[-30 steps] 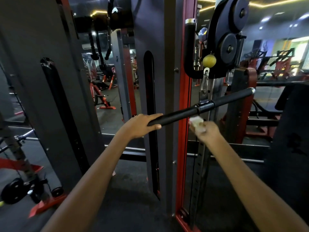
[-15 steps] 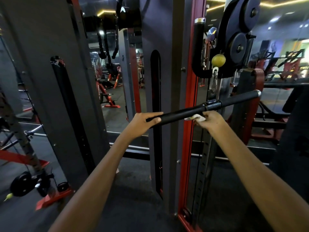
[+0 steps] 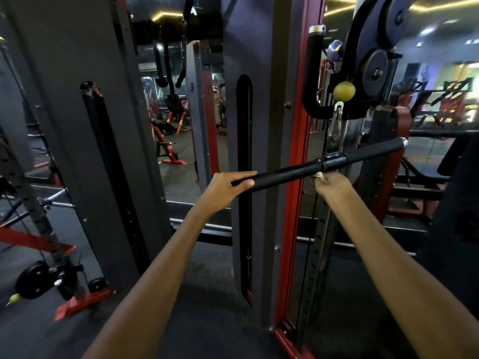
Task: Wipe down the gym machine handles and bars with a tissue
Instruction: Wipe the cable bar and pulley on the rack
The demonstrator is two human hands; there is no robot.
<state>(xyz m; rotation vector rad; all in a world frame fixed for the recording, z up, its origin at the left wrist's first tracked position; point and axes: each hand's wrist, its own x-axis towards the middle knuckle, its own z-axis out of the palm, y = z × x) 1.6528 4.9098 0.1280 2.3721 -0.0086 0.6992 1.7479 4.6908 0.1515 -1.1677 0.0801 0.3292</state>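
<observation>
Head view: tissue [image 3: 318, 175], a second earlier held clear below the bar [image 3: 311, 167], now pressed up against its underside just left of the metal collar, only a pale scrap showing above the right hand [image 3: 330, 184]. Right hand curled round the tissue. Left hand [image 3: 228, 186] unchanged, wrapped over the bar's near end, thumb beneath, steadying it. Judged: contact made, wiping stroke on the left grip section under way; right section beyond the collar, out to the capped end, probably left to do.

Around: bar hung by a carabiner [image 3: 337, 120] under a yellow ball stopper [image 3: 344, 91] and black pulley housing [image 3: 373, 60]. Red upright [image 3: 298, 151] and grey column [image 3: 261, 125] close behind the bar. Likely obstacles: collar and carabiner link interrupting a full-length sweep; bar free to swing on its cable without the left hand's hold. Weight plates [image 3: 33, 279] low on the left, well apart.
</observation>
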